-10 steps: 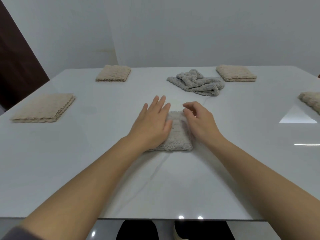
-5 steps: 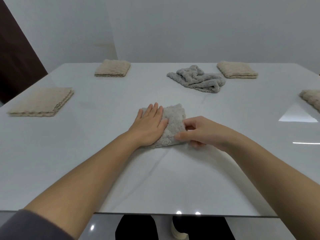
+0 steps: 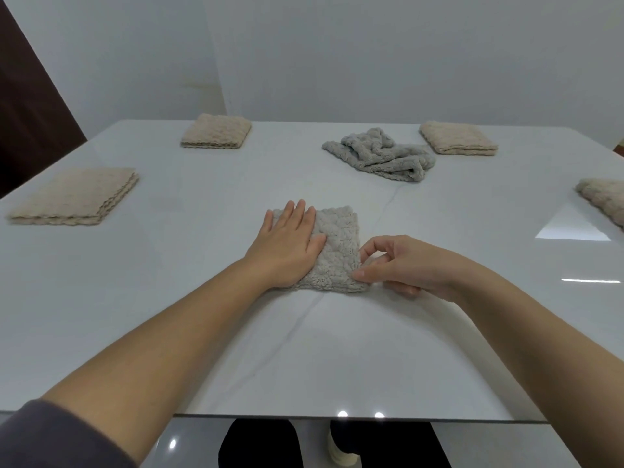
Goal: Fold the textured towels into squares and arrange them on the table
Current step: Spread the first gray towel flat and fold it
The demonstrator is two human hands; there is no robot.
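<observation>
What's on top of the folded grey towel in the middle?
The left hand lies flat on the towel; the right hand pinches its near right corner. Cloth under the palm is hidden.

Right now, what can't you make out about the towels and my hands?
All in the head view:
- Left side of the folded grey towel: covered by the left hand pressing on it.
- Its near right corner: hidden by the right hand pinching it.
- Beige towel at the right: cut off by the picture edge.
- Crumpled grey towel: too bunched to count layers.
</observation>
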